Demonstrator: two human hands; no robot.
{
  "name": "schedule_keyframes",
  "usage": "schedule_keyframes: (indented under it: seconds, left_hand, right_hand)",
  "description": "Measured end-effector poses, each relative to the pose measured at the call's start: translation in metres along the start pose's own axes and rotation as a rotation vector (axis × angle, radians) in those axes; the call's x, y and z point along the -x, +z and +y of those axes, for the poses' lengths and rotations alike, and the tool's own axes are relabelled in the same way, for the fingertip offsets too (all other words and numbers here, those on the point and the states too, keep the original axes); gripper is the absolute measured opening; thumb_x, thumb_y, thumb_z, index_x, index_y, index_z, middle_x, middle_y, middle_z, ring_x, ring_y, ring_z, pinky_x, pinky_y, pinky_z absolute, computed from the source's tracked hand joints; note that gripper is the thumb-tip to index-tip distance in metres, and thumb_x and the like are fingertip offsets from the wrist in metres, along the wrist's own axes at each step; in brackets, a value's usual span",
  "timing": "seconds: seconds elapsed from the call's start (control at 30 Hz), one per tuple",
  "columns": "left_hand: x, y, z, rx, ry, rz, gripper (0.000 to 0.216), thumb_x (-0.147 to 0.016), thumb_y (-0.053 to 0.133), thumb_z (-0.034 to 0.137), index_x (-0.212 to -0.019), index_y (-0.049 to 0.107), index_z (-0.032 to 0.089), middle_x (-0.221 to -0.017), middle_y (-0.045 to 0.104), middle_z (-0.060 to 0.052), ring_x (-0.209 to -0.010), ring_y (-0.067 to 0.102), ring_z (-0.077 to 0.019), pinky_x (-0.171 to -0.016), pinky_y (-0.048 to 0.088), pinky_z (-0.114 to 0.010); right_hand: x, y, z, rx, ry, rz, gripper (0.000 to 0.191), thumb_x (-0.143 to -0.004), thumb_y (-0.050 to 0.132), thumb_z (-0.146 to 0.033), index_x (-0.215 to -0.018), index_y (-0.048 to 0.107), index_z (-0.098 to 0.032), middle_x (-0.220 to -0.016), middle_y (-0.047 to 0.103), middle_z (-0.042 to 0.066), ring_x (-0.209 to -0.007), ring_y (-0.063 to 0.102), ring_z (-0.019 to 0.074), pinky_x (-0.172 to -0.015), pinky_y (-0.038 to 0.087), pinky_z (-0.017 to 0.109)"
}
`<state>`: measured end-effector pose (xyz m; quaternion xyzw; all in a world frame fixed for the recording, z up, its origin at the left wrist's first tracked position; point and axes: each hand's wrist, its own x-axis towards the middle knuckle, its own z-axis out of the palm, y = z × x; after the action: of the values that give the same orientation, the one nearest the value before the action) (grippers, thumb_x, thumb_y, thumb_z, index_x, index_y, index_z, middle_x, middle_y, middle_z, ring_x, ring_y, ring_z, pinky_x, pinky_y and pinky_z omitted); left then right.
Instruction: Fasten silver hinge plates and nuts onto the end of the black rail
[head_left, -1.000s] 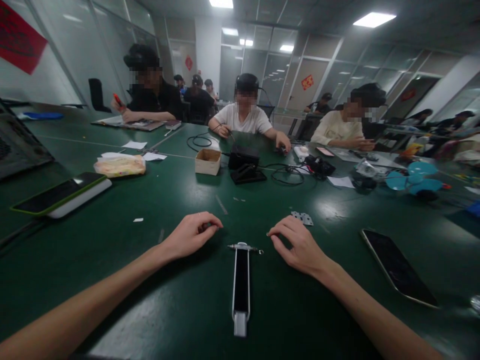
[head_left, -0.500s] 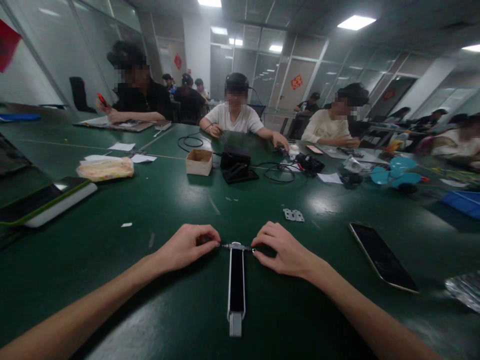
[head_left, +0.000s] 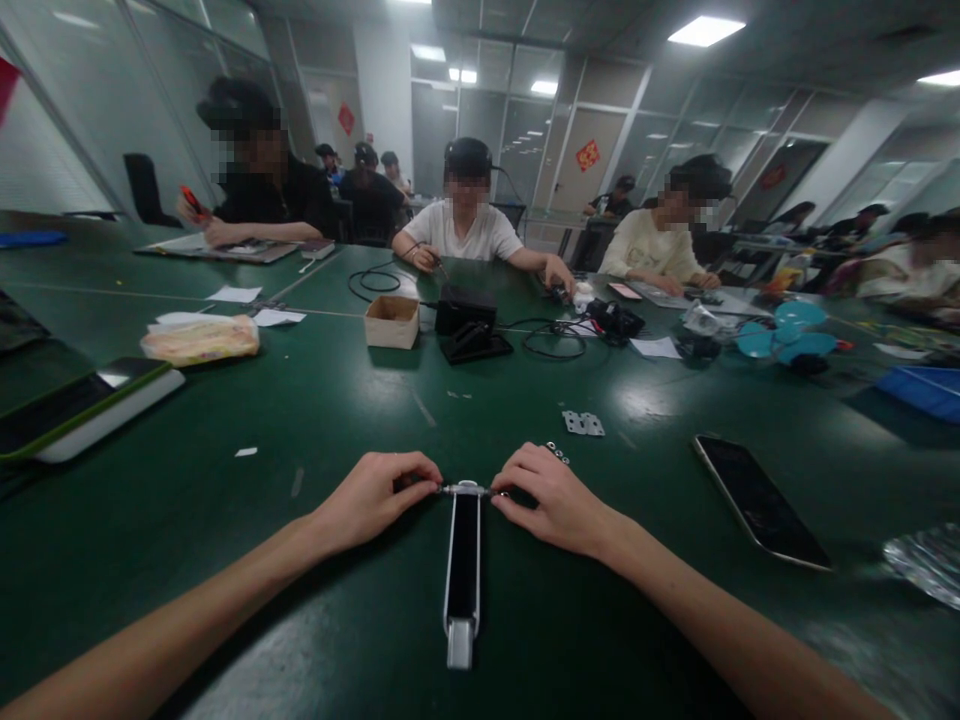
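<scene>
Probably, the long black bar with white edges (head_left: 464,560) lies lengthwise at lower centre of the frame so its thin silver metal crossrod (head_left: 454,489) is reachable from both sides; I see the left hand (head_left: 375,500) and right hand (head_left: 559,500), fingertips nearly closed, pinching its opposite ends.

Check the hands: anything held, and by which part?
The thin crossbar of the white-edged black bar: left hand and right hand appear to pinch opposite ends.
</scene>
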<state>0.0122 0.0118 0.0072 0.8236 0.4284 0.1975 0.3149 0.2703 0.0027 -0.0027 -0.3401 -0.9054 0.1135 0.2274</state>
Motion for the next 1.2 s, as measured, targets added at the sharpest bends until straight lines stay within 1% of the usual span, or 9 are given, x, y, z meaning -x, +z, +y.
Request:
schedule_keyframes:
  seconds: [0.37,0.63,0.87,1.2]
  left_hand:
    - [0.0,-0.0004,-0.0011,0.008,-0.007,-0.005,0.02,-0.088,0.052,0.03,-0.094,0.067,0.019,-0.085,0.07,0.0,-0.071,0.062,-0.0148,-0.066,0.045,-0.025]
    - [-0.0002,0.0011,-0.0032,0.005,-0.002,-0.001,0.021,-0.088,0.052,0.031,-0.094,0.067,0.018,-0.085,0.07,0.0,-0.071,0.061,-0.0147,-0.066,0.046,-0.024]
    - [-0.0006,0.0008,-0.0024,0.002,0.001,0.007,0.02,-0.087,0.052,0.031,-0.093,0.068,0.019,-0.084,0.07,0.0,-0.07,0.06,-0.0145,-0.064,0.044,-0.024]
    - [0.0004,-0.0007,-0.0028,0.001,-0.006,-0.01,0.02,-0.088,0.052,0.031,-0.094,0.067,0.019,-0.085,0.069,0.0,-0.07,0.06,-0.0146,-0.066,0.044,-0.025]
  right_hand:
    - [-0.0008,0.0019,-0.0009,0.014,0.017,0.011,0.007,-0.086,0.061,-0.022,-0.09,0.064,-0.017,-0.088,0.063,0.006,-0.081,0.054,0.0182,-0.069,0.044,0.034]
    - [-0.0017,0.0023,-0.0026,0.017,0.009,0.057,0.01,-0.083,0.064,-0.02,-0.091,0.064,-0.014,-0.087,0.063,0.006,-0.079,0.053,0.018,-0.069,0.045,0.034]
    - [-0.0026,0.0034,-0.0043,0.017,0.011,0.054,0.008,-0.083,0.064,-0.02,-0.09,0.064,-0.015,-0.088,0.063,0.006,-0.079,0.054,0.0181,-0.07,0.046,0.034]
    - [-0.0024,0.0041,-0.0035,0.015,0.022,0.044,0.008,-0.084,0.063,-0.02,-0.09,0.063,-0.015,-0.088,0.063,0.006,-0.08,0.054,0.0182,-0.071,0.045,0.035]
